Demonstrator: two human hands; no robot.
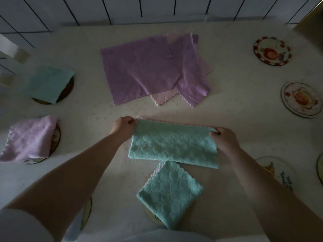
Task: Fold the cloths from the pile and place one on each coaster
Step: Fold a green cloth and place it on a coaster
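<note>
Left hand (124, 126) and right hand (223, 139) each pinch a far corner of the teal cloth (173, 145), folded in half on the worktop (236, 109), just nearer the person than the purple pile (150, 67). Its near edge touches the folded teal cloth (168, 191) already on a coaster. Risk: the next fold drags that one off, or the corners slip and the layers skew; bare coasters (271, 50) lie right of pile.
</note>
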